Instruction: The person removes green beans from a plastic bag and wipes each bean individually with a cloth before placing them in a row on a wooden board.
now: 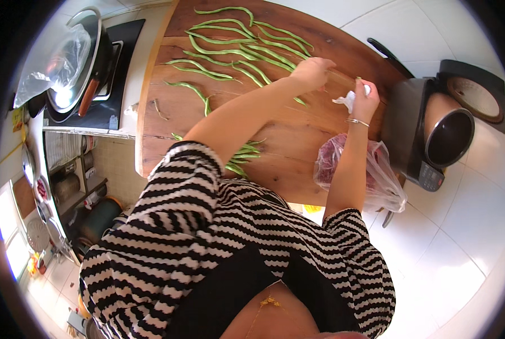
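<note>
Over the far right part of the wooden table [294, 140], my left hand [311, 74] reaches out beside the ends of several long green beans [222, 51]. Its fingers point right and down; whether they pinch anything is hidden. My right hand [366, 101], with a bracelet at the wrist, grips a crumpled white tissue [348, 101]. A small greenish bit shows at its fingertips. Most beans lie loose in rough rows left of my hands. Shorter green bean pieces [244, 159] are heaped near my body, partly behind my left arm.
Under my right forearm sits a clear plastic bag [379, 178] with reddish-purple contents. A dark rice cooker [405, 114], lid raised, stands at the right edge. On the left, a wok [89, 63] rests on a black cooktop [127, 68], with a plastic bag [66, 55] over it.
</note>
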A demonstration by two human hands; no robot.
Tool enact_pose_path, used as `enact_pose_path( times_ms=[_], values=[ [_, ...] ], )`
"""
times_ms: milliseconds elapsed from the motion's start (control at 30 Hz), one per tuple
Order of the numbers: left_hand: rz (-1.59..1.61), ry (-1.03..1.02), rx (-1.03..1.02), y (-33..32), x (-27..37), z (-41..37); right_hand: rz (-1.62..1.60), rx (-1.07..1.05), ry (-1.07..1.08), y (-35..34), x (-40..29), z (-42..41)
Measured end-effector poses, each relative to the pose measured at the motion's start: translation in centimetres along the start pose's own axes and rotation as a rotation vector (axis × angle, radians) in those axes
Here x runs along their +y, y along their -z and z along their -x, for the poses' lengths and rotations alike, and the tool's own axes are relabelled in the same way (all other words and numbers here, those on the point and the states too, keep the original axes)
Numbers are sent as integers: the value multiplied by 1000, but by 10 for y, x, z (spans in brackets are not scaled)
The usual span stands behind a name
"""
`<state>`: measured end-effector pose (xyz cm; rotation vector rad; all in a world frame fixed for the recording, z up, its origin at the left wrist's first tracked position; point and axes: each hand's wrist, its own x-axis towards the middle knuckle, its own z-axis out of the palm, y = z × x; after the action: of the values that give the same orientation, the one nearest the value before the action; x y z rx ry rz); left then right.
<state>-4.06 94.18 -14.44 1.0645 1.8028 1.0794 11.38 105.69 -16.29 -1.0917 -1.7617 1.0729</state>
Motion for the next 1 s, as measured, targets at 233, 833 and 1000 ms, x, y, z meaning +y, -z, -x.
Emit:
enact_pose_path(
  times_ms=[233, 833, 1000],
  values=[
    [488, -106, 61, 28, -3, 120, -147, -471, -42, -26, -82, 109],
    [755, 226, 1007, 155, -167, 314, -125, -1048, 214, -292, -113, 259],
    [409, 254, 1063, 162, -195, 324, -510, -1259, -494, -265, -130, 210]
  ],
)
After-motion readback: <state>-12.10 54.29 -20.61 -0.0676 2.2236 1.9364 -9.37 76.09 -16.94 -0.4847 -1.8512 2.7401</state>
